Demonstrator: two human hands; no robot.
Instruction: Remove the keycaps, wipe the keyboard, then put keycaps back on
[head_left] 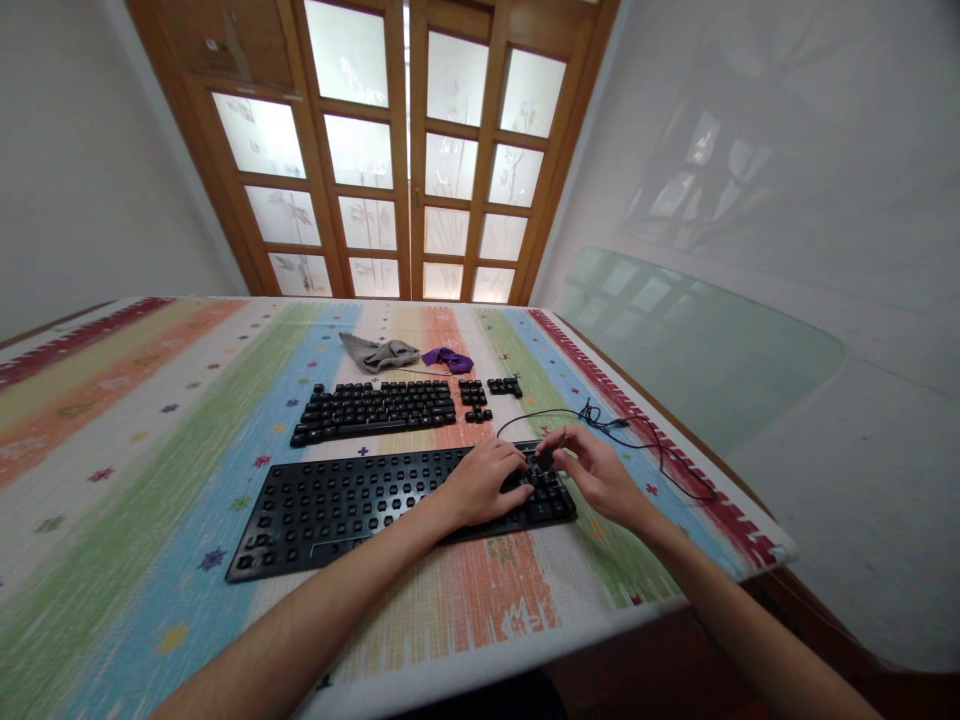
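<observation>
A black keyboard frame (pixel 337 505) with its keycaps off lies near the table's front edge. My left hand (pixel 484 480) rests on its right part, fingers curled over the keys there. My right hand (pixel 596 470) is at the frame's right end, fingers pinched on a small dark keycap (pixel 546 458). Behind the frame, rows of loose black keycaps (pixel 375 408) are laid out in keyboard order, with smaller groups of keycaps (pixel 504 385) to their right.
A striped, colourful cloth (pixel 150 440) covers the table. A grey rag (pixel 379 352) and a purple cloth (pixel 448 359) lie at the back. A black cable (pixel 637 435) trails toward the table's right edge. Wooden glass-paned doors (pixel 409 150) stand behind.
</observation>
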